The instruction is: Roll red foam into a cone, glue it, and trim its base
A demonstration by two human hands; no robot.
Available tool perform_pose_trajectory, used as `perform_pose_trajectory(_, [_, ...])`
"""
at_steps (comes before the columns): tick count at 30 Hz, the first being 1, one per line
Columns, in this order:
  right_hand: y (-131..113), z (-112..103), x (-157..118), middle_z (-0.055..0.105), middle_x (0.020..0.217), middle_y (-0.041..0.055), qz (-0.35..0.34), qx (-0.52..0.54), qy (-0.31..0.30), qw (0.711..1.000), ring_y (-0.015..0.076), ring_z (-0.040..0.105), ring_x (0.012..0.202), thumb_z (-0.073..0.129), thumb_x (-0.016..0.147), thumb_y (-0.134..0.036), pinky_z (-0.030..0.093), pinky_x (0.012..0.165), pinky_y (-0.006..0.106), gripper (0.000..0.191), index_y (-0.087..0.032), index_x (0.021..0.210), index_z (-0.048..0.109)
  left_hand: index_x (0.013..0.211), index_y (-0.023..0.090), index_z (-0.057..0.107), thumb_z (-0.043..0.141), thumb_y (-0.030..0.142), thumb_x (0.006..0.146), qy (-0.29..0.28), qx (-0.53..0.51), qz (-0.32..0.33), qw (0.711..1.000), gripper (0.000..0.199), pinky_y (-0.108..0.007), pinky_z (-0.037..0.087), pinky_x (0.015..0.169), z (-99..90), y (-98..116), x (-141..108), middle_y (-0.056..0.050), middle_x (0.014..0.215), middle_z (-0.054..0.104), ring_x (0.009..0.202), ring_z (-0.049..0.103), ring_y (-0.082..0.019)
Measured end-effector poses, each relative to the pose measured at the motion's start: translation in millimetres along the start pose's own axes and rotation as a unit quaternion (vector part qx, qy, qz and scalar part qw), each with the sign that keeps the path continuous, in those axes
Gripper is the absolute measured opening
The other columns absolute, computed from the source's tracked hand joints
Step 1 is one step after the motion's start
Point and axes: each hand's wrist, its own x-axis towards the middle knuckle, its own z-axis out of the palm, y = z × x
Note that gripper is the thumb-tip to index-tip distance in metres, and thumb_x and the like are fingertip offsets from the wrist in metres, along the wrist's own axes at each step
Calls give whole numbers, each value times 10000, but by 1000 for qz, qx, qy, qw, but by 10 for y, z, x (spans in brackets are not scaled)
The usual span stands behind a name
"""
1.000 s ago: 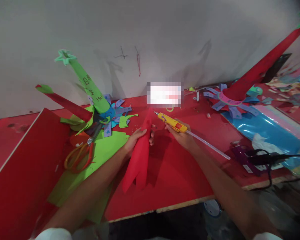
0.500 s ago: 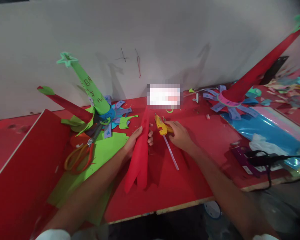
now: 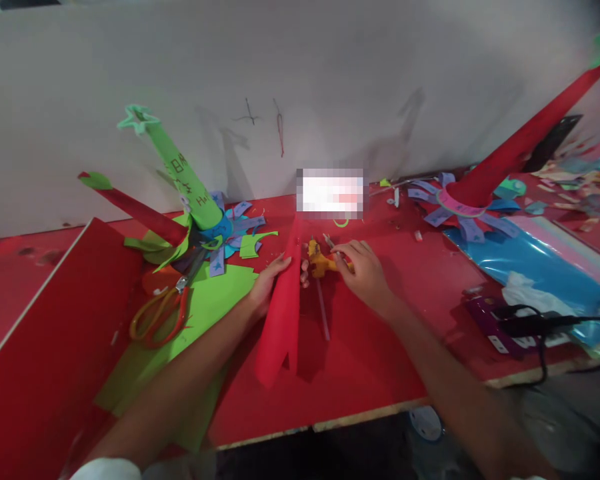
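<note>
My left hand (image 3: 271, 283) is closed round a red foam sheet (image 3: 280, 327) rolled into a long, narrow cone. Its fingertips show on the right side of the roll, and its lower end flares open. Just to the right, a yellow glue gun (image 3: 319, 261) lies low over the table, a clear glue stick (image 3: 323, 310) trailing from its rear. My right hand (image 3: 364, 272) is over the gun's handle end, fingers bent and pinched at a thin, greyish pen-like object (image 3: 329, 240). The exact fingertip contact is blurred.
Orange-handled scissors (image 3: 163, 310) lie on green foam sheets (image 3: 215, 300) at left. Foam cone hats stand behind, one green (image 3: 190, 180) and one red (image 3: 520, 147). A red board (image 3: 45, 333) is far left. A purple power strip (image 3: 490, 327) with black cables sits right.
My right hand has shifted slightly right and its fingers have moved onto the thin object. The glue gun sits lower, its stick swung left. The red roll has turned a little in my left hand.
</note>
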Motion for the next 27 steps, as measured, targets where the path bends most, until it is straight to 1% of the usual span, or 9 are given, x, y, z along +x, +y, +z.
perform_pose_trajectory(2, [-104,-3,-21,700,909,79,11,83,3,996,233,624,857,449,1063,-372,467,796,355,300,-214,918,658,1135,141,691,793,276,810,15,24,3,1000,367,-269,577,692,-6,-10,-12,-74,931,712,735,667,-154])
perform_pose_trajectory(4, [-229,13,-55,667,788,40,14,152,-43,987,190,603,728,443,1070,-406,447,712,318,359,-218,818,615,1114,138,692,828,287,788,40,37,6,999,384,-257,583,684,-14,-18,-16,-79,935,733,757,699,-165])
perform_pose_trajectory(7, [-410,65,-122,666,792,27,-2,236,-107,966,174,616,746,429,1077,-433,458,731,300,381,-213,822,609,1125,164,689,857,318,770,72,32,45,996,421,-272,605,726,-28,-24,-2,-60,950,753,801,733,-179])
perform_pose_trajectory(12, [-582,143,-212,698,1141,91,31,323,-152,934,231,671,1057,532,1034,-496,512,934,373,302,-222,1152,581,1123,186,707,877,340,755,102,32,100,989,433,-316,613,870,-55,-40,35,-55,984,772,959,754,-222])
perform_pose_trajectory(15, [-638,146,-232,587,1443,136,63,423,-169,888,266,612,1298,593,1004,-519,506,1070,439,484,-259,1391,462,1173,204,707,918,351,712,118,32,101,987,528,-309,611,855,-77,-65,42,-44,1011,776,932,753,-209])
perform_pose_trajectory(18, [-678,147,-235,339,1684,132,82,481,-181,854,292,476,1474,681,955,-517,475,1160,488,738,-320,1561,309,1242,221,697,959,343,660,130,42,96,986,650,-294,607,809,-89,-81,39,-38,1031,781,855,743,-184])
perform_pose_trajectory(21, [-680,182,-228,230,1740,112,81,493,-183,847,306,400,1533,735,923,-499,440,1209,513,862,-338,1615,248,1290,236,689,984,310,618,137,47,97,985,738,-300,608,810,-84,-82,38,-41,1059,788,840,739,-184])
perform_pose_trajectory(25, [-620,241,-200,353,1682,115,80,521,-157,835,299,494,1465,742,909,-525,449,1209,517,849,-335,1602,291,1223,212,718,971,374,646,121,29,84,989,651,-344,611,906,-92,-91,48,-68,1090,798,940,762,-226])
perform_pose_trajectory(27, [-582,248,-181,388,1661,108,87,521,-137,838,298,462,1494,743,902,-545,405,1244,522,837,-337,1592,317,1146,189,736,947,415,684,115,13,66,991,556,-371,599,969,-109,-102,54,-80,1078,801,1012,764,-253])
